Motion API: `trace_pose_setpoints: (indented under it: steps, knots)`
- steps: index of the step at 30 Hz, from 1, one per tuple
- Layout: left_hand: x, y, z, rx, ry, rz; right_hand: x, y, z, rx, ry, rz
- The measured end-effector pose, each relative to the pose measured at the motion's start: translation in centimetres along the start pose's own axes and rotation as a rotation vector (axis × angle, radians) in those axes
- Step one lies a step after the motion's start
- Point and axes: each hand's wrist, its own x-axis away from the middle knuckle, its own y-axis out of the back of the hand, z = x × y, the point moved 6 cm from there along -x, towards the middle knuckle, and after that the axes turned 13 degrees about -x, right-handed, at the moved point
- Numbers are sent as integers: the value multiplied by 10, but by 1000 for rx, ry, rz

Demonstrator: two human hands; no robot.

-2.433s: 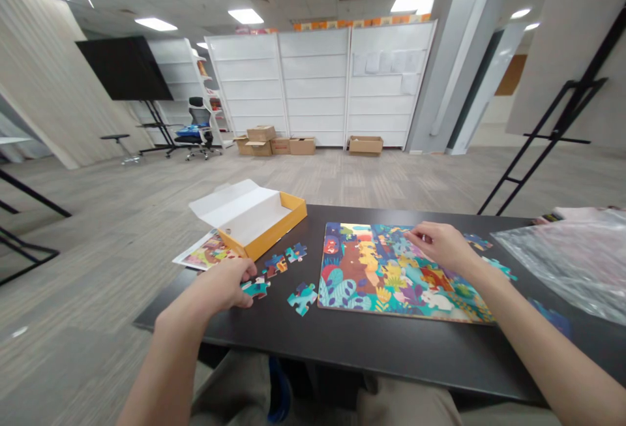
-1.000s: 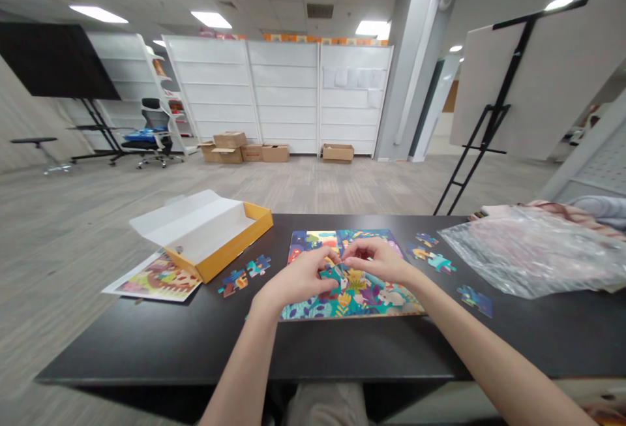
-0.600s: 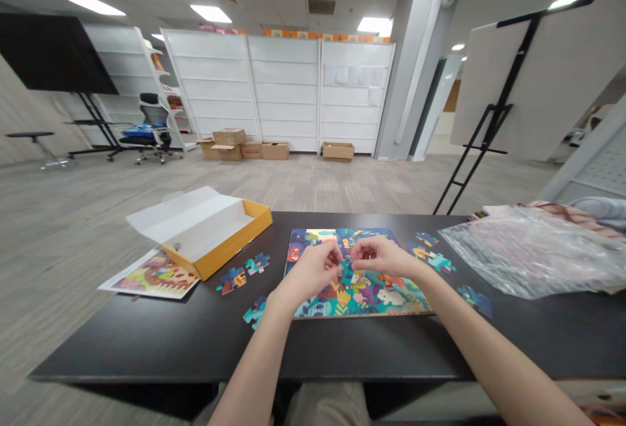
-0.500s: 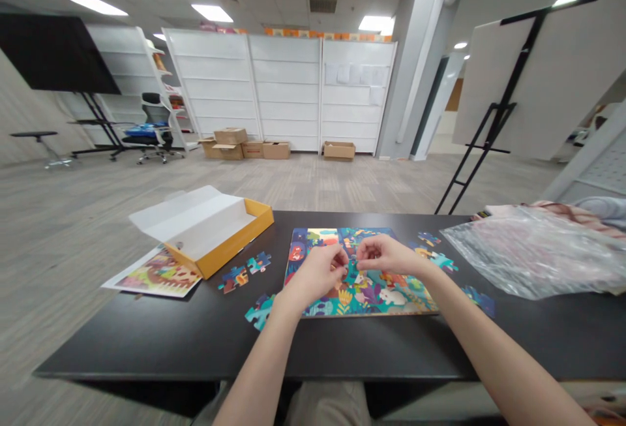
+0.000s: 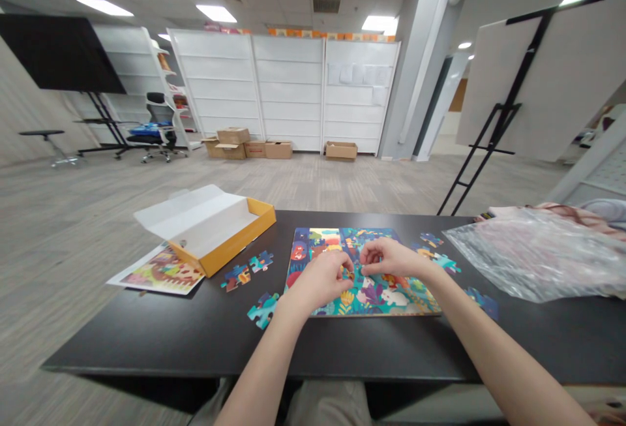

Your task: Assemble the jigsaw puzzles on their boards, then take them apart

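A colourful jigsaw puzzle (image 5: pixel 391 297) with animals and plants lies in its board on the black table, partly covered by my hands. My left hand (image 5: pixel 323 279) is over its left-centre, fingers curled toward the thumb. Close by on the right, my right hand (image 5: pixel 390 258) bends its fingers in a pinch above the middle of the picture. Whatever sits between the fingertips of either hand is too small to make out. Loose puzzle pieces lie left of the board, among them a teal piece (image 5: pixel 263 310) beside my left forearm.
An open yellow box (image 5: pixel 239 238) stands at the left on a printed picture sheet (image 5: pixel 163 273). More loose pieces (image 5: pixel 443 261) lie right of the board. Clear plastic bags (image 5: pixel 533 256) and folded cloth cover the table's right end. Beyond are cardboard boxes (image 5: pixel 341 151) and white shelves.
My left hand has shifted slightly lower, its thumb and fingers somewhat further apart. My right hand stays near the same spot. The whole view has moved a little to the right.
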Motion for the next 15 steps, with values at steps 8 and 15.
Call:
trace_pose_setpoints:
  steps: [8, 15]
  knots:
    - [2, -8, -2, -148, -9, 42, 2, 2, 11, 243, 57, -52]
    - [2, -9, -3, -200, -22, 42, 3, 6, 10, 190, -4, -18]
